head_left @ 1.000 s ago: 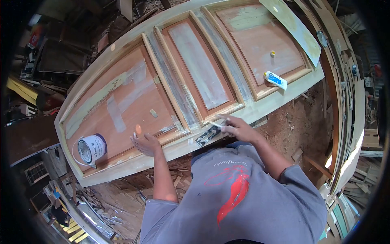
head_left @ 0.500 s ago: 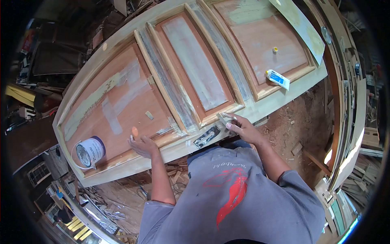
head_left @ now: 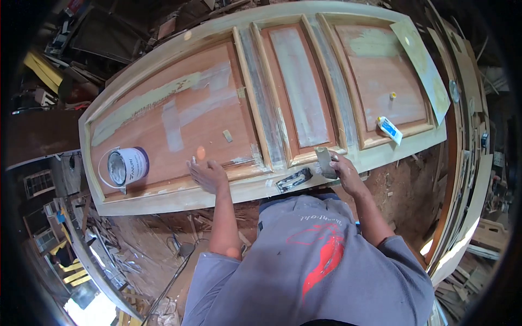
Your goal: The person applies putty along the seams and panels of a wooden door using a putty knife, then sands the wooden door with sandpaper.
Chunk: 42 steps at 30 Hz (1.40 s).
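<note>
**Folded piece (head_left: 325,163) swings broadside in your right hand (head_left: 344,173)**

Since the earlier frame, the folded piece has turned, so you now see more of its grayish face than its edge. Your view has shifted too, and the framed wooden door (head_left: 163,205) lies more level before you, its things in the same places.

You pinch the folded piece by its right side between thumb and fingers. It is over the door's near rail, below the narrow middle panel (head_left: 300,81); you cannot tell here whether it touches the wood. Just left of it, a black tool (head_left: 294,180) smeared with white lies on that rail.

Your left hand (head_left: 208,175) grips nothing, its fingers loosely spread, by the lower molding of the large left panel (head_left: 157,146). Whether it rests on the wood, you cannot tell. A small tan chip (head_left: 227,136) lies on that panel, up and right of this hand, and a white bucket (head_left: 130,165) sits near the door's left end.

On your right, a white-and-blue tube (head_left: 390,130) lies across the molding, below a small yellow cap (head_left: 393,95).
</note>
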Motion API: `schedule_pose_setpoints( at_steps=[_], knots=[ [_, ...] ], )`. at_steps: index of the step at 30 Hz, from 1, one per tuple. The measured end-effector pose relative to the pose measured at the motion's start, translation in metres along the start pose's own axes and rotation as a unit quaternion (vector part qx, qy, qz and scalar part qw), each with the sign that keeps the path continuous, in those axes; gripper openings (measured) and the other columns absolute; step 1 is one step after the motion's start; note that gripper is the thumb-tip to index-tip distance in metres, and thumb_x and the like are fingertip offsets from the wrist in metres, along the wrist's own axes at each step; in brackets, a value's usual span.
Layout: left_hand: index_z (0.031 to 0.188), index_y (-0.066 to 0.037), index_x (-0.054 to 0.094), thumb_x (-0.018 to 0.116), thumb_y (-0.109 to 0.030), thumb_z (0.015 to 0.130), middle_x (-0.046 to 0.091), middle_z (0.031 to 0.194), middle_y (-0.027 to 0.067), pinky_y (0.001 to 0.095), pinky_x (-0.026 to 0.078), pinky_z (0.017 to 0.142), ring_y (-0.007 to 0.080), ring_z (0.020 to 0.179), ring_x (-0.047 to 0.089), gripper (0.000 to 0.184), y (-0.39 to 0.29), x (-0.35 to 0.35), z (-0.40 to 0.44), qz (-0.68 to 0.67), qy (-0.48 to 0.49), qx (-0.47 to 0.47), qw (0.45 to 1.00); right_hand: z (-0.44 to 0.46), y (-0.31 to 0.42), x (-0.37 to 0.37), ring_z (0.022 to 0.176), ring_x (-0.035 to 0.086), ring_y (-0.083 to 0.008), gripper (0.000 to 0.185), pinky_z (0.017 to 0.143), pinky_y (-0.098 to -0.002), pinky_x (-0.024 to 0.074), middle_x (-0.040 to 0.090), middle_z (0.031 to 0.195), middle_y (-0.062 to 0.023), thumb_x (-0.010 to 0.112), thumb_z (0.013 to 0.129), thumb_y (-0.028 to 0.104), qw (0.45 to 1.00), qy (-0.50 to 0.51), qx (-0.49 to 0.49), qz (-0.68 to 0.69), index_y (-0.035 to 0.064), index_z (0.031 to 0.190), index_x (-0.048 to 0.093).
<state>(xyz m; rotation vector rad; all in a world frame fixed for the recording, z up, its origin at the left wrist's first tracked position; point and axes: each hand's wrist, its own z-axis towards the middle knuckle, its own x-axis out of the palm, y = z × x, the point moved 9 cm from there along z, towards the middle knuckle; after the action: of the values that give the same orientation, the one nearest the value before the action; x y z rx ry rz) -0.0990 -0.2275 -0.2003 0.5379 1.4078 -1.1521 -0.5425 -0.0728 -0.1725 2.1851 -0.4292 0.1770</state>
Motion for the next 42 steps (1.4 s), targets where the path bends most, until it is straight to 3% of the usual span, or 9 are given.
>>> schedule_pose_setpoints(
  at_steps=[13, 19, 26, 29, 32, 34, 36, 39, 42],
  knots=[
    [0.154, -0.001, 0.048, 0.073, -0.029, 0.092, 0.047, 0.161, 0.0254, 0.0549, 0.035, 0.126, 0.0421, 0.15, 0.044, 0.072, 0.001, 0.0, -0.007, 0.004, -0.005, 0.047, 0.999, -0.096, 0.01, -0.013, 0.106, 0.066, -0.0177, 0.053, 0.099, -0.0345, 0.0512, 0.073, 0.119, -0.0108, 0.051, 0.099, 0.02, 0.985, -0.098, -0.114, -0.08, -0.0058, 0.145, 0.059],
    [0.156, -0.002, 0.046, 0.076, -0.037, 0.094, 0.045, 0.163, 0.0235, 0.0546, 0.033, 0.126, 0.0401, 0.152, 0.043, 0.078, 0.008, 0.008, -0.005, -0.021, 0.018, 0.049, 0.998, -0.143, -0.014, -0.069, 0.108, 0.067, -0.0181, 0.056, 0.102, -0.0332, 0.0503, 0.074, 0.12, -0.0085, 0.054, 0.097, 0.021, 0.978, -0.182, -0.1, -0.028, -0.0046, 0.146, 0.059],
    [0.151, 0.001, 0.054, 0.074, -0.034, 0.096, 0.05, 0.16, 0.023, 0.0545, 0.032, 0.125, 0.0395, 0.15, 0.044, 0.067, 0.022, 0.02, -0.001, -0.075, 0.013, 0.05, 0.996, -0.133, 0.005, -0.146, 0.11, 0.066, -0.0167, 0.052, 0.103, -0.0338, 0.0499, 0.073, 0.122, -0.0097, 0.054, 0.101, 0.016, 0.975, -0.175, -0.138, 0.009, -0.0064, 0.148, 0.058],
    [0.143, 0.004, 0.059, 0.07, -0.029, 0.098, 0.055, 0.153, 0.0254, 0.0553, 0.034, 0.123, 0.0425, 0.148, 0.045, 0.057, -0.051, -0.006, -0.041, -0.183, -0.007, 0.18, 0.967, -0.116, 0.012, -0.201, 0.11, 0.066, -0.0164, 0.052, 0.103, -0.0334, 0.05, 0.073, 0.121, -0.0092, 0.055, 0.1, 0.018, 0.978, -0.158, -0.133, -0.014, -0.0056, 0.147, 0.059],
    [0.137, 0.005, 0.061, 0.067, -0.022, 0.098, 0.058, 0.147, 0.0262, 0.0558, 0.035, 0.122, 0.0448, 0.145, 0.047, 0.048, -0.117, 0.005, -0.102, -0.142, -0.02, 0.171, 0.975, -0.102, 0.028, -0.26, 0.103, 0.068, -0.0158, 0.052, 0.097, -0.0326, 0.0522, 0.074, 0.115, -0.0074, 0.054, 0.1, 0.02, 0.981, -0.149, -0.123, -0.034, -0.0041, 0.145, 0.06],
    [0.135, 0.006, 0.061, 0.066, -0.018, 0.097, 0.059, 0.144, 0.0265, 0.0564, 0.035, 0.122, 0.0452, 0.143, 0.047, 0.045, -0.183, 0.021, -0.153, -0.164, 0.022, 0.185, 0.969, -0.103, 0.05, -0.3, 0.1, 0.068, -0.0154, 0.049, 0.095, -0.0319, 0.0529, 0.075, 0.112, -0.0073, 0.054, 0.1, 0.019, 0.982, -0.148, -0.107, -0.041, -0.0039, 0.143, 0.061],
    [0.134, 0.005, 0.061, 0.065, -0.019, 0.098, 0.059, 0.143, 0.027, 0.0565, 0.033, 0.123, 0.0462, 0.142, 0.048, 0.044, -0.279, 0.023, -0.218, -0.171, 0.061, 0.308, 0.934, -0.098, 0.057, -0.341, 0.101, 0.068, -0.0145, 0.045, 0.094, -0.0317, 0.0536, 0.075, 0.114, -0.0078, 0.056, 0.102, 0.015, 0.989, -0.128, -0.071, 0.003, -0.0046, 0.142, 0.062],
    [0.147, 0.003, 0.056, 0.066, -0.02, 0.098, 0.052, 0.156, 0.0269, 0.0547, 0.028, 0.129, 0.045, 0.15, 0.044, 0.056, -0.378, 0.041, -0.297, -0.16, 0.185, 0.356, 0.902, -0.088, 0.062, -0.389, 0.101, 0.068, -0.0138, 0.043, 0.093, -0.031, 0.0543, 0.075, 0.115, -0.0084, 0.057, 0.102, 0.011, 0.99, -0.127, -0.048, 0.032, -0.0046, 0.141, 0.062],
    [0.157, 0.002, 0.049, 0.066, -0.018, 0.097, 0.045, 0.165, 0.0262, 0.0545, 0.024, 0.132, 0.0422, 0.158, 0.036, 0.065, -0.428, 0.057, -0.364, -0.114, 0.276, 0.406, 0.864, -0.08, 0.073, -0.414, 0.104, 0.069, -0.0139, 0.043, 0.094, -0.0314, 0.0543, 0.075, 0.115, -0.0093, 0.058, 0.102, 0.008, 0.993, -0.111, -0.041, 0.025, -0.0054, 0.142, 0.061]
  ],
)
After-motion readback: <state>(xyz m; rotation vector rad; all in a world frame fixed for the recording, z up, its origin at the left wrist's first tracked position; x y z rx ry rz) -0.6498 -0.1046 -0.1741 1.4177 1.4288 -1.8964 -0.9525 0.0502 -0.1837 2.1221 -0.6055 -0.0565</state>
